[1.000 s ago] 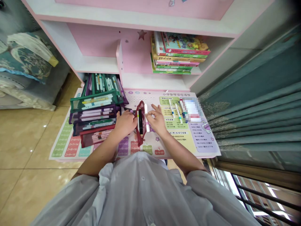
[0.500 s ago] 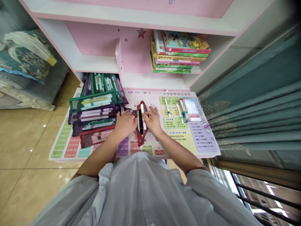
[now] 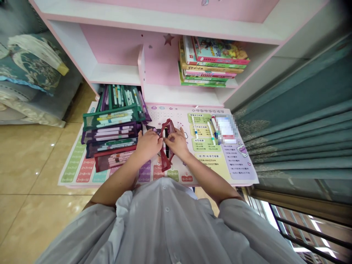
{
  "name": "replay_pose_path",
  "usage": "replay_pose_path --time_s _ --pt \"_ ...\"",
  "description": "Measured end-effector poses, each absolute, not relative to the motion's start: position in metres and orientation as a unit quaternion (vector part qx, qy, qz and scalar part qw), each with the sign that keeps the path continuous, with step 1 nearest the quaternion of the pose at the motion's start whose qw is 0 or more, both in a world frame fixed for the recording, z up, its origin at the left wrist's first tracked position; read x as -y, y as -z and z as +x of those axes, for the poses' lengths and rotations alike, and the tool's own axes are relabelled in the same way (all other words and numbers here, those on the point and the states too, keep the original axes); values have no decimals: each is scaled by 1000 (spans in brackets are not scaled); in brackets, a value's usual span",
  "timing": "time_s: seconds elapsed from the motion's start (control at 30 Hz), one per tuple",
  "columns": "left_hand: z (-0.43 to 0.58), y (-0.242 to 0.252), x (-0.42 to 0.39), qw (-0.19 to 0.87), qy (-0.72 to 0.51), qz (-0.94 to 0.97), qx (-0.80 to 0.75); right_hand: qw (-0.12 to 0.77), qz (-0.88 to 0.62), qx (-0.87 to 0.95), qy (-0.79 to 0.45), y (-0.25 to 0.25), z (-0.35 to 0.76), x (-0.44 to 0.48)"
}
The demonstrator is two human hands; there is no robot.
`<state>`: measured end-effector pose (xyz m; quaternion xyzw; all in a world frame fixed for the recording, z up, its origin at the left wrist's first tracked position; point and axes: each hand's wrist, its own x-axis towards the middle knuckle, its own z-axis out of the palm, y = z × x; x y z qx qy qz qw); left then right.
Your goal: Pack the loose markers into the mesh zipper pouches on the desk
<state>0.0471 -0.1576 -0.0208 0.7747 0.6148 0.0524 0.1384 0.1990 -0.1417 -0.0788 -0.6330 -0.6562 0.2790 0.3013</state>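
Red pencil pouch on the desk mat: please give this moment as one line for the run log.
red pencil pouch: open, black pen inside | left hand: at its left edge | right hand: at its mouth

The left hand [image 3: 147, 145] sat back of the knuckles up, at about 11 o'clock from the chest, with its fingers [image 3: 156, 136] pointing toward 2 o'clock. The right hand [image 3: 178, 142] sat at about 12 o'clock, its fingers [image 3: 169, 138] curled inward toward 9 o'clock, just beside the left hand's fingertips. Both grips were bent and low, though how firmly they closed was hidden. The left forearm [image 3: 117, 176] ran out toward 7 o'clock from its wrist, the right forearm [image 3: 210, 172] toward 5 o'clock, both bare below pale grey sleeves [image 3: 79, 231].
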Motion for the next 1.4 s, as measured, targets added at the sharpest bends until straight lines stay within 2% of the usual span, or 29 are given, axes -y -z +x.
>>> replay_pose_path --time_s 0.23,0.33,0.43,0.57,0.8,0.9,1.03,1.23,1.3,1.4 --pt "46 21 159 126 -52 778 -614 389 -592 672 -215 76 213 137" --pt "45 24 158 128 -57 777 -614 395 -621 659 -153 69 228 131" --pt "44 26 157 131 -61 776 -614 347 -684 637 -78 66 250 121" --pt "43 27 157 140 -61 773 -615 226 -774 592 -11 67 278 109" --pt "43 27 157 138 -71 774 -614 84 -828 552 -39 76 301 94" --pt "43 26 157 140 -68 773 -615 57 -821 565 -53 79 301 92" --pt "43 23 157 144 -61 774 -614 111 -802 583 -64 75 294 96" --pt "44 23 157 144 -53 771 -618 348 -700 612 -119 53 259 126" --pt "45 24 156 141 -53 771 -619 376 -650 639 -167 51 244 137" --pt "45 23 156 137 -57 773 -616 360 -586 693 -218 54 228 148"
